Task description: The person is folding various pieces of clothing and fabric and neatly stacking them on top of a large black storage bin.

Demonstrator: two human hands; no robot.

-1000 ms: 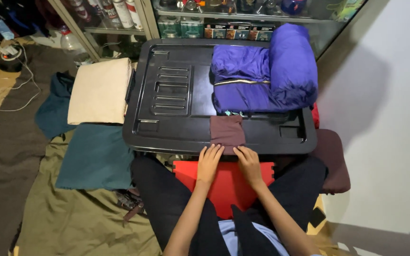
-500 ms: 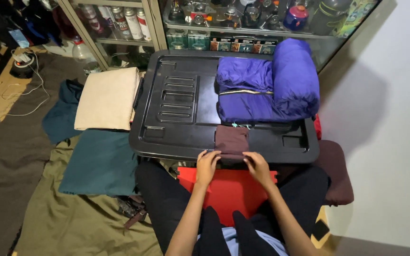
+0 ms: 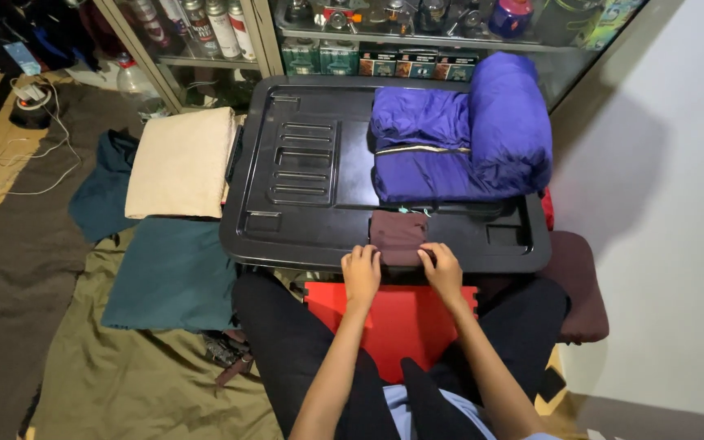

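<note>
Folding is judged nearly done: a small maroon cloth (image 3: 398, 236) lies as a compact rectangle at the near edge of the black lid (image 3: 303, 171), pressed flat by left hand (image 3: 361, 275) and right hand (image 3: 442, 271), fingers extended, nothing gripped. Folded purple jacket (image 3: 458, 138) is stacked behind.

We see open room on the black lid (image 3: 303, 163): its whole left half lies bare, so our hands could slide straight up there from the near edge. To the right the bulky blue jacket (image 3: 458, 138) blocks the upper right of the lid, just beyond the small maroon cloth (image 3: 398, 236). Past the lid's far edge the glass cabinet (image 3: 230, 49) closes things off. Left of the lid, the cream folded cloth (image 3: 181, 159) and teal cloth (image 3: 169, 273) cover the floor.
</note>
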